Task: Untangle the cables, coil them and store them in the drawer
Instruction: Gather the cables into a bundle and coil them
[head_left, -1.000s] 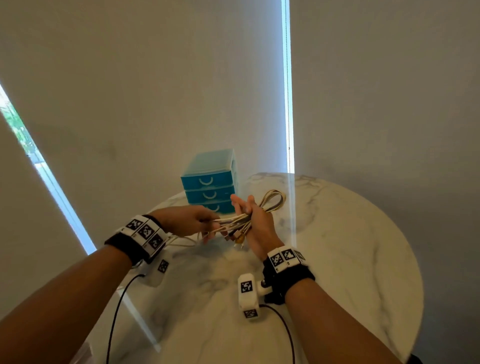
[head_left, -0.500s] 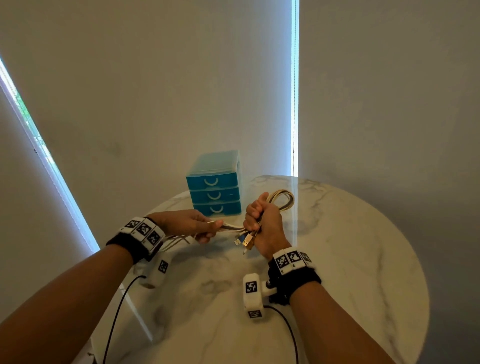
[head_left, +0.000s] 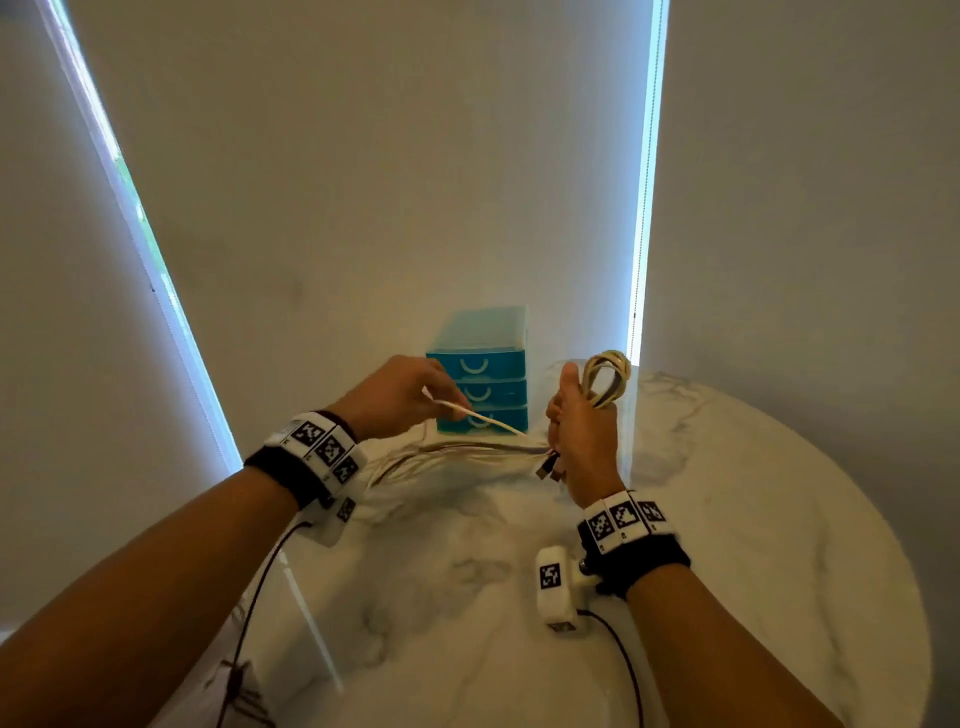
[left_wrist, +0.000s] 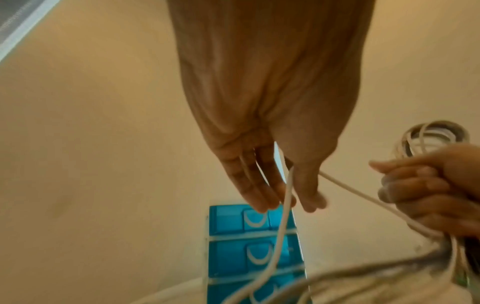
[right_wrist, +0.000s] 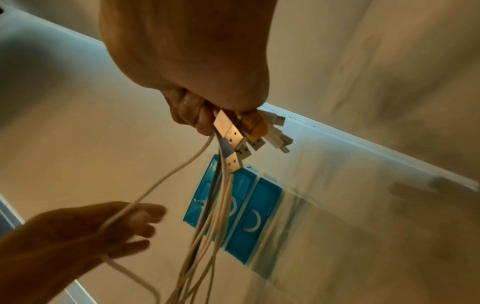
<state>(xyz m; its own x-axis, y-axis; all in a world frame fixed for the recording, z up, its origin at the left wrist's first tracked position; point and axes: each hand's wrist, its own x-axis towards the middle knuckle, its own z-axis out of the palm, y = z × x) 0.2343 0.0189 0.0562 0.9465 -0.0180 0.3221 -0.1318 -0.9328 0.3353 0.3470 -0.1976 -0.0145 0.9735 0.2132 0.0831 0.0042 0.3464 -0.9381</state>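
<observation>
My right hand (head_left: 571, 421) grips a bundle of pale cables (head_left: 470, 448) in a fist above the marble table (head_left: 753, 519). Their loops (head_left: 608, 374) stick out above the fist. Several USB plugs (right_wrist: 233, 139) hang below my right hand (right_wrist: 202, 117). My left hand (head_left: 454, 406) pinches one white cable (head_left: 493, 422) between thumb and fingers, lifted above the other strands. That white cable (left_wrist: 284, 205) bends at my left hand (left_wrist: 293, 203) and runs to the right fist (left_wrist: 420, 185). Just behind both hands stands a blue three-drawer unit (head_left: 483, 364), all drawers closed.
The drawer unit (right_wrist: 259, 216) stands at the table's far edge against pale roller blinds (head_left: 363, 208). Loose cable strands sag toward the tabletop between my hands. A black lead (head_left: 249, 623) from the wrist camera hangs by my left forearm. The table's round edge curves off on the right.
My left hand has risen and moved back toward the drawers, drawing one white cable up out of the bundle. The right fist has turned more upright, its loops pointing up.
</observation>
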